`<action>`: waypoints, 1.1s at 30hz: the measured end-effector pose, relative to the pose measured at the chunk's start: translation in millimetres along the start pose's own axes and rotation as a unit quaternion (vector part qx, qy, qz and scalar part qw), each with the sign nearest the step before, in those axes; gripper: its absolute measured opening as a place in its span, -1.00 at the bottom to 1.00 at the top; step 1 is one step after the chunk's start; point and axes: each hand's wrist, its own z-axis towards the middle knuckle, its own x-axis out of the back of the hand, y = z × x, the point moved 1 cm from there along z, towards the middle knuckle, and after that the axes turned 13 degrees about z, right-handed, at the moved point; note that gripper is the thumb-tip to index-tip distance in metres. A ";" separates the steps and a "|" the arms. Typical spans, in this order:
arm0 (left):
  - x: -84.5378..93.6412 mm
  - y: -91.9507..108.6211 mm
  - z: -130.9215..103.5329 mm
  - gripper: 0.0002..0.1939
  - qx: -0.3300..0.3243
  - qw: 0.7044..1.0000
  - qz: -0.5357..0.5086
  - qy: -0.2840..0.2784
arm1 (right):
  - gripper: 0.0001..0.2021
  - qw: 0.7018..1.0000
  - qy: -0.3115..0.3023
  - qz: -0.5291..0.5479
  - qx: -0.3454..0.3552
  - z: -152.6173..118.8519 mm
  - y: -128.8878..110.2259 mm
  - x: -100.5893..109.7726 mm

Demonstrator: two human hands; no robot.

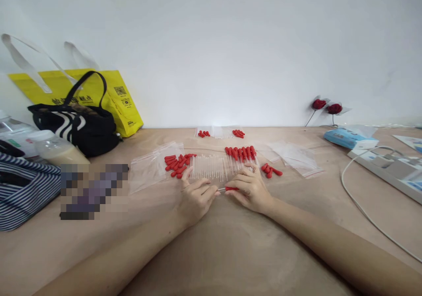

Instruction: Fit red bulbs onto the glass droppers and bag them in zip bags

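Note:
My left hand pinches a thin clear glass dropper tube in front of me. Its right end meets a red rubber bulb, gripped in the fingers of my right hand; how deep the tube sits is hidden. Just beyond my hands lies a row of bare glass tubes. To its right are several droppers with red bulbs on their tubes. Loose red bulbs are heaped left of the row, and a few more red bulbs lie by my right hand.
Clear zip bags lie at left and right; another bag with red bulbs is by the wall. Left stand a yellow bag, black bag, bottle and striped bag. Right are tissues and a cabled power strip.

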 end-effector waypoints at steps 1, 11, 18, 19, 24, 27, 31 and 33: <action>-0.2 0.2 0.0 -0.79 0.003 1.000 -0.003 -0.004 | -0.89 1.000 0.001 0.013 -0.009 -0.1 0.5 1.2; 1.5 -3.5 0.7 -0.71 0.079 0.990 -0.109 -0.053 | -0.76 0.923 0.093 0.314 -0.203 15.6 23.2 7.4; 0.9 -7.5 1.7 -0.76 0.121 0.981 -0.117 -0.092 | -0.81 0.923 -0.017 0.196 -0.331 57.3 66.8 25.8; 1.1 -7.2 2.0 -0.77 0.121 0.981 -0.116 -0.094 | -0.80 0.929 -0.049 0.163 -0.330 62.6 70.7 25.1; 3.0 -5.8 3.1 -0.76 0.122 0.982 -0.114 -0.088 | -0.80 0.940 -0.097 0.071 -0.321 80.7 85.6 11.0; 2.1 -5.7 2.8 -0.75 0.117 0.983 -0.112 -0.090 | -0.78 0.939 -0.102 -0.002 -0.328 84.6 87.8 0.9; -1.2 -6.2 1.3 -0.72 0.111 0.984 -0.105 -0.092 | -0.77 0.928 -0.096 -0.103 -0.346 83.9 80.9 -12.5; -2.2 -6.2 1.1 -0.72 0.108 0.984 -0.103 -0.098 | -0.77 0.921 -0.088 -0.141 -0.351 83.0 76.3 -19.6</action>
